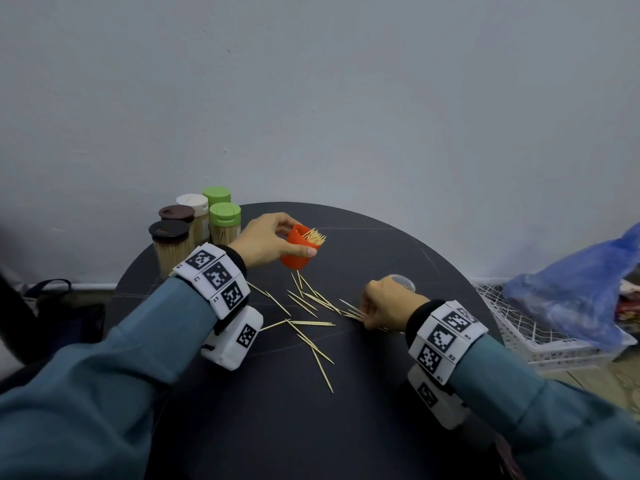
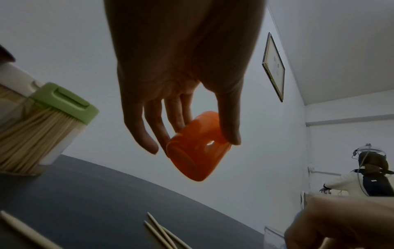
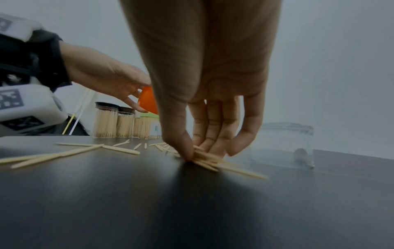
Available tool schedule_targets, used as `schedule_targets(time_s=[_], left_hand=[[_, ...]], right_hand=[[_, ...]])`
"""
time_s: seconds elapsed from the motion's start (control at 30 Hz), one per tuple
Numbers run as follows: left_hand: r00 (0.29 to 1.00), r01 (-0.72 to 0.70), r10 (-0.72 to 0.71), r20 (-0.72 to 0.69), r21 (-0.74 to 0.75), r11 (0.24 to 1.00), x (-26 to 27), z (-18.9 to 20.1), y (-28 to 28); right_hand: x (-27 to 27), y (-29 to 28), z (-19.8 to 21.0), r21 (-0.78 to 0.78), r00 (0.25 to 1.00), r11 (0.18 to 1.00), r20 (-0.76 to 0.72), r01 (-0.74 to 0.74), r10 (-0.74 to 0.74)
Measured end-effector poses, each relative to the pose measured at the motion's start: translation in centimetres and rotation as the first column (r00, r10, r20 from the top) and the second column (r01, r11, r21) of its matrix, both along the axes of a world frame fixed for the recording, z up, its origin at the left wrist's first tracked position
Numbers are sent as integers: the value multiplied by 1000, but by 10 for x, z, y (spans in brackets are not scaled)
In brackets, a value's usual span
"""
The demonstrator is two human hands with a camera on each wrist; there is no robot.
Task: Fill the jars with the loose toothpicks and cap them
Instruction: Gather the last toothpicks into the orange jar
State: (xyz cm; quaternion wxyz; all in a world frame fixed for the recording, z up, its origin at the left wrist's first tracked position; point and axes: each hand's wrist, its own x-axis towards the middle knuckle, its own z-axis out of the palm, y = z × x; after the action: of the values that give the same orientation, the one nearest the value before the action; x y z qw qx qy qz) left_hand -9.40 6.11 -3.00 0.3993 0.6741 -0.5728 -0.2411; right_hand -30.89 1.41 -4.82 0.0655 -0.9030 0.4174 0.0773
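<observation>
Left hand (image 1: 266, 239) gripping tilted orange plastic jar (image 1: 298, 249), right hand (image 1: 384, 303) pinching loose wooden toothpicks (image 3: 210, 160) on table; risk: jar tips further, spilling contents

Round dark worktop (image 1: 346, 427) with toothpicks and jars on it.

Loose toothpicks (image 1: 311, 306) lie scattered flat across the middle of the worktop, some crossing one another, a few trailing toward the near edge. At the far left edge stands a tight cluster of capped jars (image 1: 194, 230) packed with upright toothpicks: two with dark brown caps, one with a white cap, two with green caps, all touching or just beside each other. A clear jar (image 3: 281, 144), uncapped, stands on the right side of the worktop, well apart from the cluster and near the right end of the scatter.
</observation>
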Motion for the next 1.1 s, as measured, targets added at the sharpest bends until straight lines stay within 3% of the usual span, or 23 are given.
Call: schedule_targets(time_s=[0.23, 0.47, 1.1], left_hand=[[1000, 3, -3, 20, 1, 1000, -2, 0, 1], [1000, -1, 1, 27, 9, 1000, -2, 0, 2], [1000, 1, -1, 14, 6, 1000, 0, -2, 1]], right_hand=[[1, -4, -4, 5, 1000, 1000, -12, -7, 7], [3, -1, -4, 23, 991, 1000, -137, -1, 4], [2, -2, -2, -19, 1000, 1000, -14, 13, -13]])
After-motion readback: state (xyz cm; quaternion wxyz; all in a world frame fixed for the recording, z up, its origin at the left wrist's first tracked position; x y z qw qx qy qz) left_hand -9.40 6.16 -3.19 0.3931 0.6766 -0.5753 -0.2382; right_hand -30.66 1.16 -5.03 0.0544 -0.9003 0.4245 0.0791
